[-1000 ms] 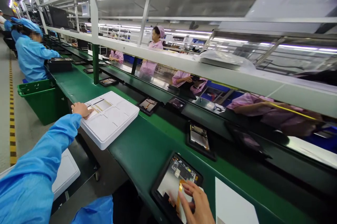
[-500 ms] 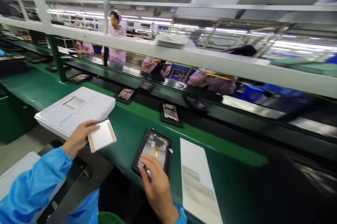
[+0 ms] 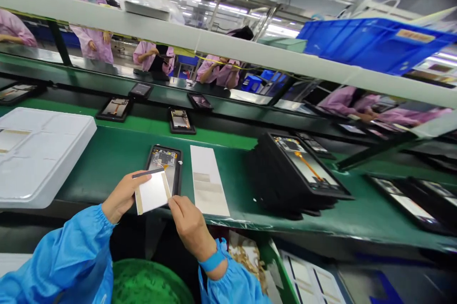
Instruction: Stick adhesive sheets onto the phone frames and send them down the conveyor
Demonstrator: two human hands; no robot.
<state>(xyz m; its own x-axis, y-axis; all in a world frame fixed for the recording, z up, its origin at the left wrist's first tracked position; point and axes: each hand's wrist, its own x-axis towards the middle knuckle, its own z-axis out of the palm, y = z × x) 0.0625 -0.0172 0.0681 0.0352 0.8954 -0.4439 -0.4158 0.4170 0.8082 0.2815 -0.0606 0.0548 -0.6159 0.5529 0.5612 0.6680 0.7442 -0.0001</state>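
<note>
A flat white battery [image 3: 153,194] with tan tape strips along two sides and a dark top edge is in my left hand [image 3: 122,195], thumb on its face. At its right edge, the fingertips of my right hand [image 3: 191,225] are pinched together on the tan strip. Just behind the battery lies an opened tablet [image 3: 165,155] on the green bench, its circuit board and orange ribbon cable exposed; the battery and my hands hide its lower part. To the right of the tablet rests a white sheet [image 3: 204,163] with greyish patches.
A white compartment tray [image 3: 60,152] stands at left. Stacked open tablets [image 3: 303,166] rise at right. More tablets [image 3: 181,121] lie along the line behind. Below are a green tub [image 3: 150,280] and a box of scraps [image 3: 246,251]. A blue bin [image 3: 371,44] sits on the overhead rail.
My right hand has left the tablet and taken hold of the battery's edge. My left hand has brought the battery in front of the tablet. The view has swung right.
</note>
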